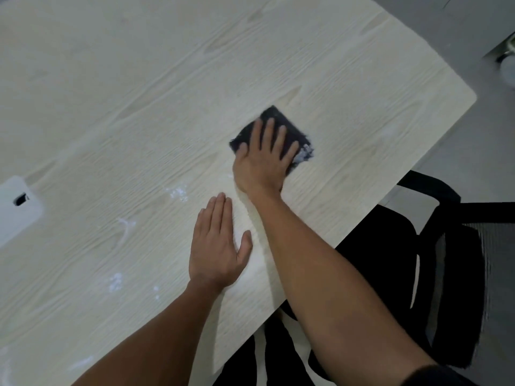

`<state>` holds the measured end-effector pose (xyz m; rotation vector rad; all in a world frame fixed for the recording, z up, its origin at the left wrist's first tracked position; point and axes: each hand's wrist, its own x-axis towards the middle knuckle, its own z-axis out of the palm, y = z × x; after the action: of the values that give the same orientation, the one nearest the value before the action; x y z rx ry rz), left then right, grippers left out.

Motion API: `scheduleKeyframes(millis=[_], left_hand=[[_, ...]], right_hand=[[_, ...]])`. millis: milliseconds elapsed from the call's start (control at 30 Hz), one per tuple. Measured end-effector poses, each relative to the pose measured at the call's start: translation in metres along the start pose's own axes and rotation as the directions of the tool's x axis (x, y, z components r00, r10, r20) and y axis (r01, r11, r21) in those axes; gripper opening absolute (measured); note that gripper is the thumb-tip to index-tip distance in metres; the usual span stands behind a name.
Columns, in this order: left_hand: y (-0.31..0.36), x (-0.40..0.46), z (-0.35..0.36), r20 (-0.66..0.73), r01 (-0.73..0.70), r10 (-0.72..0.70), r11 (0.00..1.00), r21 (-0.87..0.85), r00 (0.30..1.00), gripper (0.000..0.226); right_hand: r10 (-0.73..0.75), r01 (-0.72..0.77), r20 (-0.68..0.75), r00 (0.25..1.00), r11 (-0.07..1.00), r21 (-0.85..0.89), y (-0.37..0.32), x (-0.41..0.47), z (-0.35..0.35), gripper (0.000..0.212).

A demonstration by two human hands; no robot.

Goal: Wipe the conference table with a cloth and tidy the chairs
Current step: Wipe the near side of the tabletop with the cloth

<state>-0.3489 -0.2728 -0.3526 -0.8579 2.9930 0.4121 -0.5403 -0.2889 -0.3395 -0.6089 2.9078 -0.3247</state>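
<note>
While pressed flat under the right hand (264, 157), dark cloth (274, 129) on pale conference table (139, 93), near its right corner.
Fingers spread on the cloth, not curled round it; left hand (216, 246) flat and open on bare wood beside white powder smudges (178, 192); black chair (418, 260) tucked at the table edge.

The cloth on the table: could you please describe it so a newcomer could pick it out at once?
Start from the pale wood-grain table and go toward its rounded far right corner. There the right hand presses flat on the cloth, a small dark square. It is the only dark thing on the tabletop, with whitish residue gathered at its right edge.
</note>
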Motion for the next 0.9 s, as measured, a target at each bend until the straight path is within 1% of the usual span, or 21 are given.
scheduleKeyframes(millis=[33, 67, 133, 167, 200, 233, 300, 333, 367, 400, 467, 533, 567, 600, 633, 700, 733, 767, 833, 867, 900], left_hand=[[0.000, 0.000, 0.000, -0.005, 0.001, -0.001, 1.000, 0.003, 1.000, 0.078], [0.000, 0.000, 0.000, -0.006, 0.001, -0.001, 1.000, 0.005, 1.000, 0.078], [0.001, 0.001, 0.000, 0.008, 0.003, -0.003, 1.000, 0.012, 1.000, 0.078], [0.001, 0.001, -0.001, 0.019, 0.006, -0.006, 1.000, 0.021, 1.000, 0.078], [0.002, 0.000, -0.001, 0.028, 0.007, -0.008, 1.000, 0.029, 1.000, 0.079], [0.002, 0.000, -0.001, 0.036, 0.008, -0.009, 0.999, 0.033, 0.999, 0.079], [0.002, 0.000, -0.001, 0.047, 0.009, -0.010, 1.000, 0.029, 0.999, 0.079], [0.002, -0.001, -0.001, 0.050, 0.009, -0.011, 1.000, 0.024, 0.999, 0.079], [0.002, -0.001, -0.001, 0.051, 0.008, -0.009, 1.000, 0.018, 0.999, 0.079], [0.001, -0.001, -0.001, 0.054, 0.006, -0.007, 1.000, 0.012, 0.999, 0.079], [0.000, -0.001, -0.001, 0.058, 0.002, -0.002, 1.000, -0.003, 0.998, 0.079], [0.000, -0.001, -0.001, 0.055, 0.005, -0.004, 1.000, -0.010, 0.998, 0.080], [0.000, -0.001, -0.001, 0.052, 0.004, -0.003, 1.000, -0.009, 0.999, 0.080], [0.000, -0.001, -0.001, 0.047, 0.003, -0.002, 1.000, -0.005, 0.999, 0.079], [0.000, -0.001, -0.001, 0.042, -0.001, 0.001, 1.000, 0.002, 0.999, 0.079], [-0.001, 0.000, 0.000, 0.029, 0.000, 0.000, 1.000, 0.005, 1.000, 0.079], [-0.001, 0.001, 0.000, 0.024, 0.003, -0.003, 1.000, 0.001, 1.000, 0.079], [-0.001, 0.001, 0.000, 0.020, 0.006, -0.006, 1.000, -0.005, 1.000, 0.079], [-0.001, 0.000, -0.001, 0.023, 0.004, -0.004, 1.000, -0.001, 1.000, 0.078], [0.000, -0.001, -0.001, 0.028, 0.003, -0.003, 1.000, 0.006, 1.000, 0.078], [0.001, -0.001, -0.002, 0.033, 0.004, -0.005, 1.000, 0.012, 0.999, 0.079]], right_hand=[[-0.177, 0.179, 0.063, 0.982, 0.984, -0.017, -0.013, -0.009, 0.004, 0.067], [-0.338, 0.344, 0.128, 0.932, 0.939, -0.024, -0.018, -0.013, 0.005, 0.065], [-0.572, 0.589, 0.206, 0.794, 0.807, -0.032, -0.006, -0.004, 0.002, 0.061], [-0.641, 0.663, 0.216, 0.737, 0.747, -0.045, 0.008, 0.006, 0.000, 0.059], [-0.671, 0.694, 0.207, 0.712, 0.718, -0.061, 0.024, 0.016, -0.002, 0.058], [-0.653, 0.672, 0.179, 0.736, 0.737, -0.071, 0.041, 0.028, -0.006, 0.058], [-0.459, 0.467, 0.090, 0.884, 0.880, -0.090, 0.079, 0.050, -0.017, 0.059], [-0.307, 0.308, 0.033, 0.951, 0.947, -0.094, 0.100, 0.059, -0.024, 0.060], [-0.136, 0.135, -0.016, 0.991, 0.987, -0.082, 0.120, 0.066, -0.031, 0.061], [0.034, -0.036, -0.041, 0.999, 0.998, -0.057, 0.136, 0.070, -0.038, 0.061], [0.335, -0.335, -0.045, 0.941, 0.942, 0.011, 0.146, 0.070, -0.045, 0.063], [0.500, -0.497, -0.049, 0.865, 0.866, 0.063, 0.120, 0.064, -0.040, 0.066], [0.510, -0.506, -0.055, 0.858, 0.859, 0.078, 0.098, 0.058, -0.035, 0.067], [0.460, -0.456, -0.057, 0.886, 0.887, 0.073, 0.076, 0.051, -0.027, 0.067], [0.358, -0.356, -0.049, 0.932, 0.933, 0.054, 0.052, 0.042, -0.019, 0.068], [0.039, -0.039, 0.006, 0.999, 0.999, -0.007, 0.008, 0.017, -0.004, 0.068], [-0.143, 0.145, 0.062, 0.988, 0.989, -0.027, -0.007, 0.006, 0.000, 0.067], [-0.313, 0.321, 0.129, 0.941, 0.946, -0.039, -0.014, -0.003, 0.001, 0.065], [-0.564, 0.586, 0.225, 0.794, 0.809, -0.040, -0.002, 0.000, -0.002, 0.060], [-0.630, 0.657, 0.238, 0.739, 0.753, -0.047, 0.012, 0.007, -0.004, 0.058], [-0.647, 0.672, 0.223, 0.729, 0.739, -0.053, 0.028, 0.016, -0.007, 0.057]])
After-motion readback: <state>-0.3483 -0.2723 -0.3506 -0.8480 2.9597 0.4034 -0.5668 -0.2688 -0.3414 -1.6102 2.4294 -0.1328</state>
